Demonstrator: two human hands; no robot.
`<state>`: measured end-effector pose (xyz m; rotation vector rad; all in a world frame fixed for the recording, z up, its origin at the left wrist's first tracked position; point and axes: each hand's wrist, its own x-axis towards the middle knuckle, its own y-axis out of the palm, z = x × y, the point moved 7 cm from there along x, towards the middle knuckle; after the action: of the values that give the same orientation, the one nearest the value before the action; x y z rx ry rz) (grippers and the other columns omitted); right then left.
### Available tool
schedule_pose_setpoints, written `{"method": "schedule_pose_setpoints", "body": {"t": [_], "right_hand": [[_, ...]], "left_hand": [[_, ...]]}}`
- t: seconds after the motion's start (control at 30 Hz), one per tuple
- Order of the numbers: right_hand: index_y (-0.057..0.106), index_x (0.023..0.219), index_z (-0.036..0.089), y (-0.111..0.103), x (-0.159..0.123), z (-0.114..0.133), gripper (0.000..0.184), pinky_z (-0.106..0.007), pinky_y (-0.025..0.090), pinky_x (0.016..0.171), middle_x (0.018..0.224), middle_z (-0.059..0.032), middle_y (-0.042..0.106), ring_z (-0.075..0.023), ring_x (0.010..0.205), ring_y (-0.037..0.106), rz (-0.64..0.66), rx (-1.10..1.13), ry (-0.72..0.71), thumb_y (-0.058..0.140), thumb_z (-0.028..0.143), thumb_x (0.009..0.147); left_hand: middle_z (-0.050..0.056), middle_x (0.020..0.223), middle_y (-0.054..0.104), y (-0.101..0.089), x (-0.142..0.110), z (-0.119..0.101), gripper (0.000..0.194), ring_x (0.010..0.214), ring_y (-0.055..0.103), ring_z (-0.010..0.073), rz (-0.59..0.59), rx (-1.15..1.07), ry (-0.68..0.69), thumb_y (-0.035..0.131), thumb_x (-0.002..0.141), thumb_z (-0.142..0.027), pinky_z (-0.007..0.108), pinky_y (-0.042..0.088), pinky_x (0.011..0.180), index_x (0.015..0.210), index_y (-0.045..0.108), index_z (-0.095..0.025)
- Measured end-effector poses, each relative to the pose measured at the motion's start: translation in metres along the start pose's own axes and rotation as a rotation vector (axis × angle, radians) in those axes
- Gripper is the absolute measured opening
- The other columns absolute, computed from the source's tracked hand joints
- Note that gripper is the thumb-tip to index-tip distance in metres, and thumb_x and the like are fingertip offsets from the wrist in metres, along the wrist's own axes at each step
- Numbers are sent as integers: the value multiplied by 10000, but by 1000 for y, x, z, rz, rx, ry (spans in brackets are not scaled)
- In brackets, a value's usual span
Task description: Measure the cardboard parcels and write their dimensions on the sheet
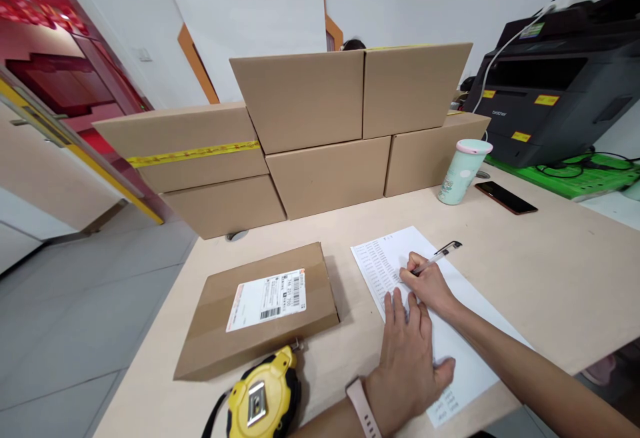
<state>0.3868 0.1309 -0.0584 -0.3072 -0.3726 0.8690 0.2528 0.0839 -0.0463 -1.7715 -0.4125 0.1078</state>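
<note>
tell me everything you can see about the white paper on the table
The white paper looks thin and smooth. It lies flat and slanted on the pale tabletop. Columns of small marks run down its left side, with more at the near end, too small to read. The left hand spreads over it; the right hand holds a pen at the columns.

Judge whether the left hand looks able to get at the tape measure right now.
Probably yes: the left hand rests flat on the paper, holding nothing, and the tape measure lies beside the left forearm with nothing on top of it.
</note>
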Motion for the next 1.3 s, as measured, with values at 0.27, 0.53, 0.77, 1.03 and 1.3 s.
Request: {"method": "schedule_pose_setpoints", "body": {"t": [0.27, 0.53, 0.77, 1.03, 1.3], "right_hand": [[314, 553, 243, 0, 0, -2, 263, -247, 264, 483, 515, 75, 302, -110, 516, 314, -14, 1, -5, 542, 215, 683], [320, 554, 241, -1, 1, -3, 252, -246, 266, 488, 520, 78, 304, -109, 518, 316, -12, -1, -7, 539, 212, 675], [319, 557, 241, -1, 2, -5, 245, -247, 257, 483, 519, 80, 300, -107, 512, 310, -16, -5, -6, 536, 210, 666], [307, 559, 242, -3, 2, -4, 256, -246, 262, 490, 517, 79, 297, -107, 515, 312, -30, -10, -14, 533, 207, 675], [307, 556, 246, -4, 3, -5, 247, -250, 255, 481, 509, 82, 297, -108, 501, 314, -45, -5, -12, 527, 206, 662]], "left_hand": [[251, 1471, 342, 1, -1, -1, 771, 1393, 155, 454, 7, -2, -5, 346, 894, -540, 584, 195, 1145, 1428, 291, 14], [246, 1469, 347, 1, -2, 0, 784, 1392, 162, 452, -2, -6, -5, 337, 894, -563, 590, 205, 1138, 1428, 296, 9], [266, 1464, 341, -1, -1, 0, 796, 1389, 143, 461, -3, -32, -5, 295, 904, -587, 583, 183, 1146, 1420, 310, 19], [260, 1464, 348, -1, -1, -1, 793, 1388, 168, 455, -14, 1, -3, 316, 897, -581, 581, 200, 1143, 1416, 316, 18], [254, 1470, 342, 1, -1, 0, 782, 1394, 159, 450, -19, 9, 0, 348, 891, -563, 583, 204, 1140, 1416, 315, 15]]}}
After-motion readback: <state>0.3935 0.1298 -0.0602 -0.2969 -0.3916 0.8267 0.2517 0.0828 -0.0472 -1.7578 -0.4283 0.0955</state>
